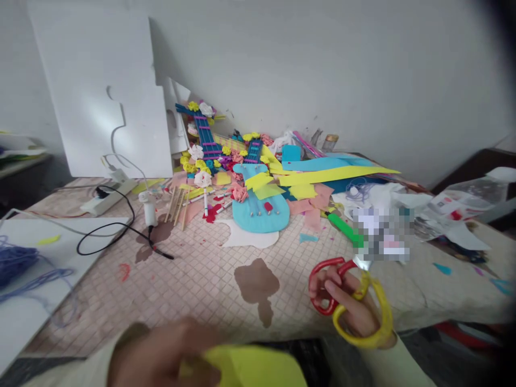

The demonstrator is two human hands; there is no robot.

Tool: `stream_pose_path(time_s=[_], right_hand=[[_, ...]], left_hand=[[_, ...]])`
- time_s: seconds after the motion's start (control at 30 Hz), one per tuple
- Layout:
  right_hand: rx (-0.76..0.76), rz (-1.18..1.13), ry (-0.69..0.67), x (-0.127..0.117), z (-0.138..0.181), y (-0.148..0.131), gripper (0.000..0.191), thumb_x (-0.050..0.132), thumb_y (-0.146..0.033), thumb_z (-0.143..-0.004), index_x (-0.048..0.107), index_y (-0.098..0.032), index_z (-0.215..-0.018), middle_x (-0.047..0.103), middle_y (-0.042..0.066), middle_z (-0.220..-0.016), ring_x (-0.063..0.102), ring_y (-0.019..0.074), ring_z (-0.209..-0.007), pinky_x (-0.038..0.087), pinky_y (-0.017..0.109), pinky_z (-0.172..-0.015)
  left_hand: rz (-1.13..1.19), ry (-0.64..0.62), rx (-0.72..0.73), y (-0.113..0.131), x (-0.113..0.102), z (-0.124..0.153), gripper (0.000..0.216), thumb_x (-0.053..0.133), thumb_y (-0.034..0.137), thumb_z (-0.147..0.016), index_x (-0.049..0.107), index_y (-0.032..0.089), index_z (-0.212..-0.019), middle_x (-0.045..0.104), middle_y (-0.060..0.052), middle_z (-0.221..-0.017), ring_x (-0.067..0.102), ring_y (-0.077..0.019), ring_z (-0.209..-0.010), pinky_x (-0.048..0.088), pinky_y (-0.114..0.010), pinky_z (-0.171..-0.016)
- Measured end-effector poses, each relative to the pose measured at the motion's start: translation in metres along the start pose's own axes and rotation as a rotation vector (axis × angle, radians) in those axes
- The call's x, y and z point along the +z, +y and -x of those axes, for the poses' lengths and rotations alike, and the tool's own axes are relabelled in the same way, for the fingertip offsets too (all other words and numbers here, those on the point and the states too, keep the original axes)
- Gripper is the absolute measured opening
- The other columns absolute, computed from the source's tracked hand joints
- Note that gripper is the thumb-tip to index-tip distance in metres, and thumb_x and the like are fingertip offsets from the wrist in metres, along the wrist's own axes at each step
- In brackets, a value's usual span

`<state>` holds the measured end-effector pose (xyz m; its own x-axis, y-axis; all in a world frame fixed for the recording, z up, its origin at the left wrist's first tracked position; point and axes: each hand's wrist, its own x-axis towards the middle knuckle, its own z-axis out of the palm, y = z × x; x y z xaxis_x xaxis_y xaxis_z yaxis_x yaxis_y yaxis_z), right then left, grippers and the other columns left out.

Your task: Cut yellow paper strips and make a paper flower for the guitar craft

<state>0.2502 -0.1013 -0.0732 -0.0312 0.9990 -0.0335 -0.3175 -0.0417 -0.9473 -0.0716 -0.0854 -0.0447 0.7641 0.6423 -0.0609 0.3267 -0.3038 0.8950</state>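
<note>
Gripping yellow paper with the left hand, probably by its left end, though too blurred to be sure of the exact hold. Holding scissors in the right hand, with fingers curled through the loops. Best to support the paper flat and keep left fingers clear of the cutting end. Note on the tabletop a green handle just beyond the right fingers; farther out, a blue cutout.
</note>
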Motion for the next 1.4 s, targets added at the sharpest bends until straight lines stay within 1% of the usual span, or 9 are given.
stream_pose_path(time_s=[0.1,0.17,0.23,0.4,0.67,0.83,1.03,1.27,1.4], right_hand=[[-0.064,-0.029,-0.050,0.014,-0.016,-0.008,0.028,0.063,-0.030,-0.071,0.037,-0.020,-0.066,0.065,0.009,-0.091,0.063,0.0234,-0.082,0.050,0.040,-0.072],[-0.115,-0.053,-0.073,0.018,-0.028,-0.012,0.032,0.067,-0.031,-0.067,0.037,-0.021,-0.066,0.065,0.010,-0.098,0.062,0.0265,-0.089,0.047,0.044,-0.079],[-0.143,-0.055,-0.079,0.019,-0.044,-0.015,0.033,0.068,-0.031,-0.066,0.036,-0.021,-0.066,0.064,0.010,-0.103,0.060,0.0271,-0.095,0.044,0.046,-0.084],[-0.165,0.118,0.085,0.011,-0.098,-0.020,0.034,0.067,-0.033,-0.066,0.036,-0.021,-0.064,0.064,0.006,-0.094,0.062,0.0210,-0.086,0.046,0.039,-0.080],[-0.159,0.273,0.033,0.022,-0.150,-0.029,0.033,0.077,-0.022,-0.052,0.045,-0.019,-0.060,0.044,-0.009,-0.055,0.045,0.0068,-0.049,0.042,0.021,-0.053],[-0.114,0.219,-0.086,0.028,-0.159,-0.052,0.030,0.061,-0.044,-0.069,0.043,-0.020,-0.066,0.060,0.000,-0.079,0.058,0.0144,-0.070,0.047,0.030,-0.068],[-0.117,0.351,-0.124,0.018,-0.168,-0.055,0.034,0.074,-0.028,-0.058,0.041,-0.020,-0.066,0.044,-0.009,-0.053,0.041,0.0065,-0.043,0.034,0.019,-0.041],[-0.144,0.397,-0.152,0.007,-0.180,-0.066,0.038,0.076,-0.025,-0.053,0.040,-0.020,-0.064,0.041,-0.007,-0.057,0.039,0.0067,-0.046,0.034,0.019,-0.040],[-0.209,0.332,0.029,0.009,-0.185,-0.090,0.032,0.072,-0.033,-0.057,0.045,-0.020,-0.066,0.048,-0.005,-0.062,0.046,0.0083,-0.050,0.038,0.020,-0.041]], left_hand=[[0.455,-0.075,-0.297,0.041,-0.034,-0.047,0.021,0.053,0.034,-0.075,0.070,0.021,-0.076,0.070,-0.005,-0.067,0.063,-0.0170,-0.056,0.046,-0.023,-0.049],[0.624,0.051,-0.295,0.051,-0.043,-0.084,0.019,0.059,0.029,-0.071,0.070,0.015,-0.065,0.068,-0.007,-0.058,0.061,-0.0155,-0.046,0.045,-0.021,-0.043],[0.778,0.185,-0.302,0.046,-0.042,-0.118,0.017,0.062,0.026,-0.068,0.068,0.014,-0.057,0.066,-0.007,-0.052,0.060,-0.0155,-0.043,0.044,-0.021,-0.039],[0.834,0.194,-0.273,0.012,-0.019,-0.169,0.008,0.064,0.019,-0.068,0.068,0.015,-0.064,0.070,-0.007,-0.064,0.063,-0.0146,-0.051,0.050,-0.022,-0.050],[1.076,0.016,-0.196,-0.005,0.004,-0.173,0.017,0.060,0.020,-0.073,0.068,0.013,-0.087,0.070,-0.009,-0.086,0.065,-0.0207,-0.082,0.047,-0.033,-0.081],[1.274,0.485,-0.012,0.009,-0.012,-0.176,0.017,0.056,0.022,-0.077,0.065,0.013,-0.089,0.069,-0.007,-0.089,0.064,-0.0189,-0.081,0.047,-0.032,-0.081],[1.378,0.937,0.220,0.022,-0.036,-0.188,0.022,0.050,0.025,-0.081,0.061,0.018,-0.099,0.065,-0.005,-0.104,0.054,-0.0180,-0.106,0.040,-0.031,-0.093],[1.499,0.748,0.236,0.028,-0.030,-0.193,0.023,0.044,0.023,-0.082,0.062,0.019,-0.095,0.066,-0.002,-0.102,0.050,-0.0182,-0.111,0.039,-0.031,-0.095],[1.445,0.764,0.284,0.044,-0.037,-0.210,0.028,0.039,0.029,-0.085,0.059,0.020,-0.103,0.061,-0.004,-0.113,0.047,-0.0190,-0.114,0.040,-0.033,-0.094]])
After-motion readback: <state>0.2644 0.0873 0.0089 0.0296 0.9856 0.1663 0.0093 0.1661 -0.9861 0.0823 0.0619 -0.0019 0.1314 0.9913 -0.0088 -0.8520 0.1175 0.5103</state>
